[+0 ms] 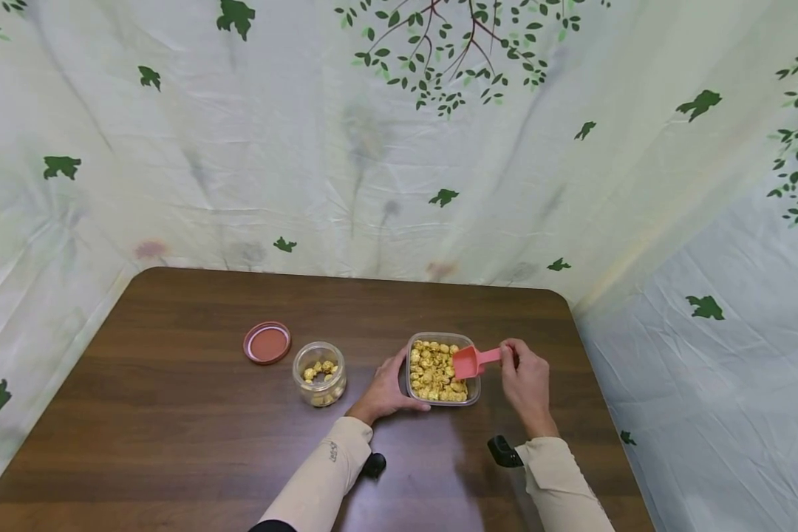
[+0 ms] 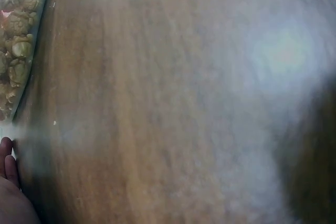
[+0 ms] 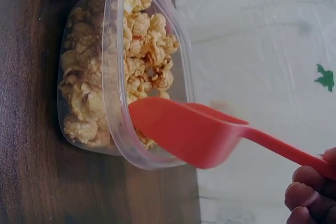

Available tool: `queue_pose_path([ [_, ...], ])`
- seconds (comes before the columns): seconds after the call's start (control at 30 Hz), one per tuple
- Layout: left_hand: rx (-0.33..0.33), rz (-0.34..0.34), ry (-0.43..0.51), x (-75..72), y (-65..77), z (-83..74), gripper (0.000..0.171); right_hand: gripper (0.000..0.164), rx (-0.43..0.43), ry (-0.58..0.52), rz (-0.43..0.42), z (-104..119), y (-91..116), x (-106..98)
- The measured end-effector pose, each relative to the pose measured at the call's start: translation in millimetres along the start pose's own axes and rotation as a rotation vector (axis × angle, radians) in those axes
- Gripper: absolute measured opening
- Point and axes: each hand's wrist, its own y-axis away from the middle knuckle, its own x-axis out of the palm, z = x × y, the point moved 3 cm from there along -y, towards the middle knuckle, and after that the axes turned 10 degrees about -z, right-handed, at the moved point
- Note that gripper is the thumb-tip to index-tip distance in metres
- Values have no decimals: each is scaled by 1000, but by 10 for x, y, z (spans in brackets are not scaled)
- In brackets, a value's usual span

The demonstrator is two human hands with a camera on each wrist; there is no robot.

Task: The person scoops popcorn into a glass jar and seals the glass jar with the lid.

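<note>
A clear plastic container (image 1: 473, 394) full of yellow popcorn (image 1: 432, 369) sits on the table. My left hand (image 1: 387, 388) grips its left side, thumb along the near edge; in the left wrist view only some fingers (image 2: 10, 163) show. By its handle, my right hand (image 1: 527, 377) pinches a red scoop (image 1: 467, 363). The scoop's tip dips over the container's right rim onto the popcorn, as the right wrist view shows, its underside turned to that camera. Left of the left hand stands an open glass jar (image 1: 320, 399) with some popcorn inside.
A red round lid (image 1: 267, 343) lies on the brown wooden table (image 1: 193, 414), left of the jar. Behind the table's far edge hangs a pale curtain (image 1: 292, 148) with leaf prints. Another curtain side (image 1: 691, 384) falls along the right edge.
</note>
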Motion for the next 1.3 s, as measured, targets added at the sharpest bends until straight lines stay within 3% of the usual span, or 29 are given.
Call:
queue_pose_path([
  [0.57,11,-6,-2,4,-7,17,125,9,10,-13,5,-32,27,98],
  [0.73,14,-5,2,8,-3,16,125,11,75,-1,56,-78,49,140],
  [0.97,23,-6,1,-8,0,-13,124,11,163,-50,54,-161,54,163],
  [1.3,32,-9,5,-13,3,-16,125,15,371,-127,109,-259,104,202],
])
